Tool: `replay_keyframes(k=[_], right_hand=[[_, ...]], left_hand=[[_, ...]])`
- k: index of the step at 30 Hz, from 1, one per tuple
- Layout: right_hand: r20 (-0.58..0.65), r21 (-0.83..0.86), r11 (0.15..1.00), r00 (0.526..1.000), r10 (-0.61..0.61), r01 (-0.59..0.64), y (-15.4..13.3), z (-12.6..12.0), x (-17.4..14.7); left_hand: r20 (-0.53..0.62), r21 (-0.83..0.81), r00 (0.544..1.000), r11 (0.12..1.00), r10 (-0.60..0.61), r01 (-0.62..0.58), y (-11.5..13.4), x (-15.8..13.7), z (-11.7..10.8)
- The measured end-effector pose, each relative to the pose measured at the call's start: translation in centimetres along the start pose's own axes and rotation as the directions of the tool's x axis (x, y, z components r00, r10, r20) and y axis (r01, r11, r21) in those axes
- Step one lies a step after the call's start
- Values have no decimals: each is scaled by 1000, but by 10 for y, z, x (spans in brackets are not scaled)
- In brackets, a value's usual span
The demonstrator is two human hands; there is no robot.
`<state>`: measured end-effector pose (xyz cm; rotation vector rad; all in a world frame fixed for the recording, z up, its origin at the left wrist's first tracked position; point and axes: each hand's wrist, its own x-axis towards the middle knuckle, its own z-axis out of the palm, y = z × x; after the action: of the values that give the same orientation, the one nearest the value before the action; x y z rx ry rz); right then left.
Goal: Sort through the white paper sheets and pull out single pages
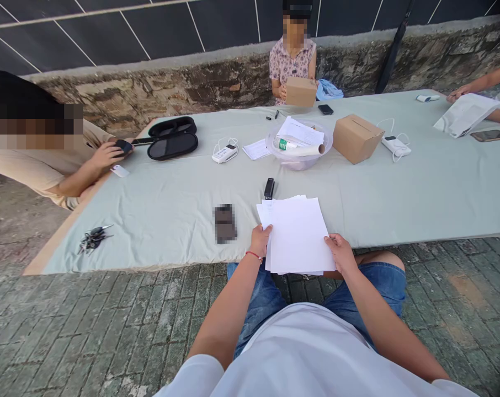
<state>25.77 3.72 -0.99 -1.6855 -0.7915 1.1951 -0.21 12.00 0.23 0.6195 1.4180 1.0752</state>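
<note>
Several loose sheets of white paper lie in an uneven stack at the table's near edge, partly overhanging my lap. My left hand, with a red cord at the wrist, grips the stack's left edge with the thumb on top. On the opposite edge, my right hand pinches the sheets, its other fingers partly hidden. Just beyond the top left corner of the paper stands a black stapler. A blurred-out dark object lies left of my left hand.
Farther back are a plastic bowl holding papers and a roll, a cardboard box, white corded devices and an open black case. Keys lie at left. People sit left, opposite and right; the one opposite holds a small box.
</note>
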Motion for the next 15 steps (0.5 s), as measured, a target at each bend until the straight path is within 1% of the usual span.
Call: replay_keyframes(k=[4,11,13,15], right_hand=[[-29,8,1000,1000,3,-3,-6,-1,-3],[13,-3,1000,1000,10,-10,-4,-6,-2],[15,28,999,1000,23,-23,-5,-7,-1],[24,95,993,998,61,-63,-7,-8,-1]], left_hand=[[6,5,1000,1000,-7,7,1,0,-1],[-11,38,1000,999,-5,5,4,-2,0],[-17,50,1000,999,-7,7,4,-3,0],[-13,58,1000,998,-6,7,5,-3,0]])
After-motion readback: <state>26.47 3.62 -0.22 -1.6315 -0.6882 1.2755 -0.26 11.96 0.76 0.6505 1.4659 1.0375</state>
